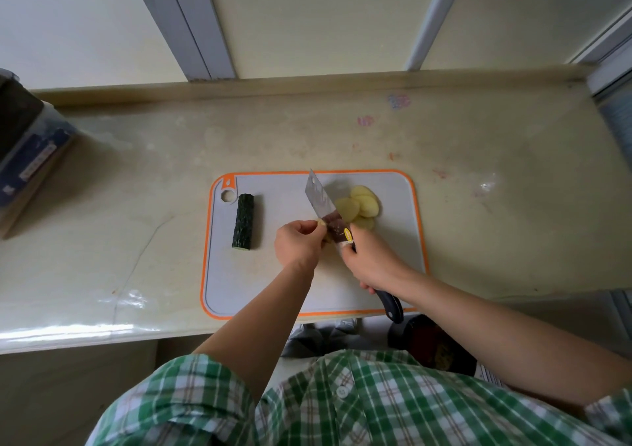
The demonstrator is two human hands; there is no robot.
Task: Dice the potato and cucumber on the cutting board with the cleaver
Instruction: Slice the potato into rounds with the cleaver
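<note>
1. Step in hand, by our reading: slicing the end of the potato. The left grip (299, 244) pinches a small potato stub (320, 229), fingers curled round it, right against the flat of the cleaver (319, 195).
2. The right grip (371, 261) is clamped round the cleaver handle close to the blade; the dark butt of the handle sticks out behind the wrist.
3. To do this well, we judge: tuck the left fingertips back and let the knuckles guide the blade. The stub is small, so there is little margin.
4. The potato slices (359, 206) lie fanned and overlapping on the far right side of the blade. They are pale yellow, round to oval and thin. None is diced yet.
5. The cucumber (243, 221) is a short cylinder with dark green, knobbly skin and cut ends. It lies uncut at the board's left, well apart from both hands.
6. The cutting board (280, 274) is smooth and grey, with rounded corners and an orange rim. It rests on a glossy beige bench (136, 172).
</note>
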